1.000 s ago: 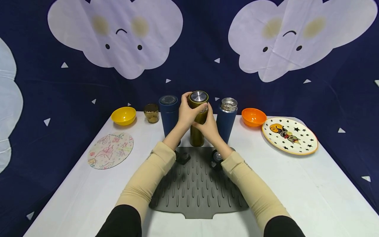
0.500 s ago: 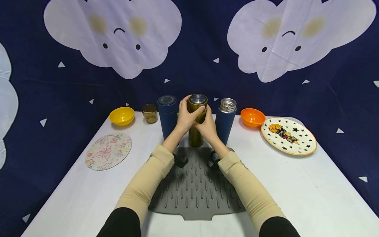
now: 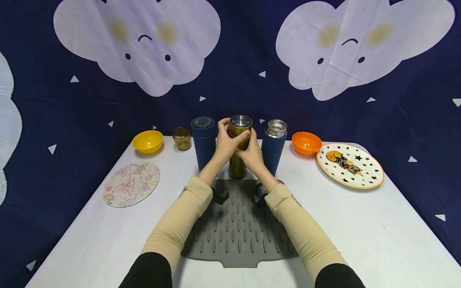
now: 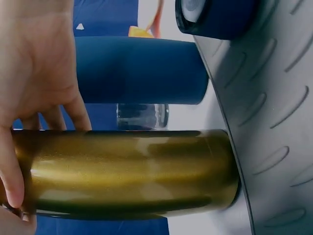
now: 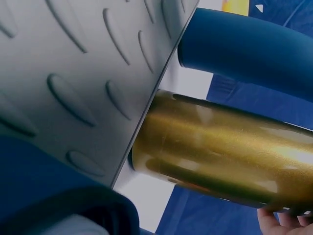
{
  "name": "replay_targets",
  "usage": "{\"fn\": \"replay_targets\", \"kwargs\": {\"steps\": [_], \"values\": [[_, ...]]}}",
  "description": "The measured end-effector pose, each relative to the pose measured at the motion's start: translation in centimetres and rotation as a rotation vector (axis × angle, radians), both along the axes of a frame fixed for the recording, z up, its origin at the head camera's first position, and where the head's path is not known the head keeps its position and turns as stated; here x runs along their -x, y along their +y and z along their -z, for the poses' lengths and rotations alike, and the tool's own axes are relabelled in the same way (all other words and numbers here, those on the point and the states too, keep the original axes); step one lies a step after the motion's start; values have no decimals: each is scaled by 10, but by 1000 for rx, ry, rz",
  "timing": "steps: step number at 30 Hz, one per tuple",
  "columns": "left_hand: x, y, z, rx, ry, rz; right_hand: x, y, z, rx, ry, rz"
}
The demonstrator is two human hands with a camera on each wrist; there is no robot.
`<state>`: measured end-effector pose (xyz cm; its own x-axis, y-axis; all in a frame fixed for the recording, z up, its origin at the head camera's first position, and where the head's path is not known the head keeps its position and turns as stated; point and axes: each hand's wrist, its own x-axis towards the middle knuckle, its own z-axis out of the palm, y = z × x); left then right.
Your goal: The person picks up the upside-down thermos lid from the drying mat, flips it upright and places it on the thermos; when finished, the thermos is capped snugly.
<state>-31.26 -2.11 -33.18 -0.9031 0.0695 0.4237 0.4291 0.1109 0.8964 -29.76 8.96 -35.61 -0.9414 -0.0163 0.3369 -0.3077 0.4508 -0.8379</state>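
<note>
- Behind the mat, both hands clamp the gold flask: left hand on its cap, right hand on its body.
- Best to brace the body while twisting.

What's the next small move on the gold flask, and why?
Probably twist the cap off. The left hand grips the cap end of the gold flask, the right hand grips its body, and the flask stands upright on the table just behind the mat, cap on.
</note>
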Motion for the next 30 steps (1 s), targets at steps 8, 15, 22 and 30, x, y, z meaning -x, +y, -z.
{"fn": "replay_targets", "kwargs": {"steps": [8, 15, 22, 30], "values": [[-1, -2, 2, 5, 23, -40, 1, -1, 1, -24, 4, -22], [1, 3, 0, -49, -23, 38, 2, 2, -1, -26, -12, -16], [1, 3, 2, -7, 24, -20, 1, 3, 0, -32, -17, -26], [1, 4, 3, -29, 50, -5, 1, 4, 0, -29, -1, -33]]}}
